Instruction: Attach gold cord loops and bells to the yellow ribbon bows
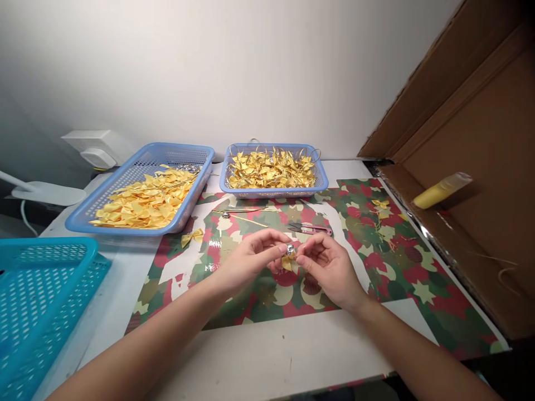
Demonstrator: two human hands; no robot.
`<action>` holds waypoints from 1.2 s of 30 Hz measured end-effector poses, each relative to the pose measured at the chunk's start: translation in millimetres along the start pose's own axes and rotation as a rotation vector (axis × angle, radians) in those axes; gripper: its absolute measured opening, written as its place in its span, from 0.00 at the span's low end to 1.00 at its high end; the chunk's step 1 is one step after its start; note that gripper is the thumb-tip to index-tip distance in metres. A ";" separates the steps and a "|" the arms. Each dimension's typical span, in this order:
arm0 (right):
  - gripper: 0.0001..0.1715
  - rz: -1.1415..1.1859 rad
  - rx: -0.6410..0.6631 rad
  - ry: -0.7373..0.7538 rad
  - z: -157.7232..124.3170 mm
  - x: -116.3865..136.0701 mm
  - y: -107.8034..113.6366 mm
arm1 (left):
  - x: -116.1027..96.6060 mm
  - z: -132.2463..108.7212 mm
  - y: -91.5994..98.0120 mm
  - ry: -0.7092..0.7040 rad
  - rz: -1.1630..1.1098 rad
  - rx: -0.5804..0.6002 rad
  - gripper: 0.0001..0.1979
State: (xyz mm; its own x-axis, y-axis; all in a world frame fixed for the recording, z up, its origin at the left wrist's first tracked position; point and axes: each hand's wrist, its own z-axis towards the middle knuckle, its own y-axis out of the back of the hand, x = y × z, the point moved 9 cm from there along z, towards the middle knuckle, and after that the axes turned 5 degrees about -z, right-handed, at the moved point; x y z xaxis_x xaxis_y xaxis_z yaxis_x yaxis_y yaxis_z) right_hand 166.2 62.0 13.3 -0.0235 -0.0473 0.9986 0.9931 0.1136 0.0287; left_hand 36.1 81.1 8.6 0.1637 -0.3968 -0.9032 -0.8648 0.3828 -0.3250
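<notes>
Over the middle of the patterned mat, my left hand (265,250) pinches a small silver bell (290,249) between thumb and fingers. A yellow ribbon bow (287,263) hangs just under the bell, between both hands. My right hand (328,264) is closed in a pinch at the bow's right edge; whether its fingertips hold the ribbon or a thin cord is too small to tell. Behind the hands lie pink-handled thread snips (311,229). Another silver bell (225,215) rests by some gold twist ties (248,221), and a loose yellow bow (192,238) lies to the left.
A blue basket (184,225) of yellow bows stands back left, another blue basket (271,193) of bows with gold ties at the back. A teal basket (90,267) sits at left. Cardboard (468,133) walls the right side, with a yellow tube (438,192) against it.
</notes>
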 end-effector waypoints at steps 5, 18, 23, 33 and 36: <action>0.10 0.026 0.003 0.002 -1.0 -0.6 -0.9 | -8.1 0.1 -3.5 -0.133 0.038 0.034 0.09; 0.13 0.143 -0.006 0.028 -3.1 -4.4 -3.8 | -1.0 0.1 6.0 -0.259 0.112 -0.004 0.07; 0.11 0.142 0.009 0.032 -3.4 -6.0 -5.7 | 2.2 -2.1 -1.5 -0.277 0.048 0.024 0.05; 0.10 0.111 -0.001 -0.018 -4.0 -11.8 -6.9 | -4.9 -7.0 -0.7 -0.447 0.194 0.010 0.07; 0.10 0.105 -0.011 -0.027 -4.8 -13.6 -6.5 | -11.0 -9.9 -1.8 -0.506 0.297 -0.003 0.06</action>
State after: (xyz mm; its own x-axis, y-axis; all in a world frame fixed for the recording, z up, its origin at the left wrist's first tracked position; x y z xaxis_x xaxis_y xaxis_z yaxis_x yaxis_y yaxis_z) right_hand 160.6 57.1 -0.7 0.0783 -0.0092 0.9969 0.9914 0.1058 -0.0769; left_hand 31.2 76.6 21.9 0.1200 0.1748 -0.9773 -0.9095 0.4140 -0.0376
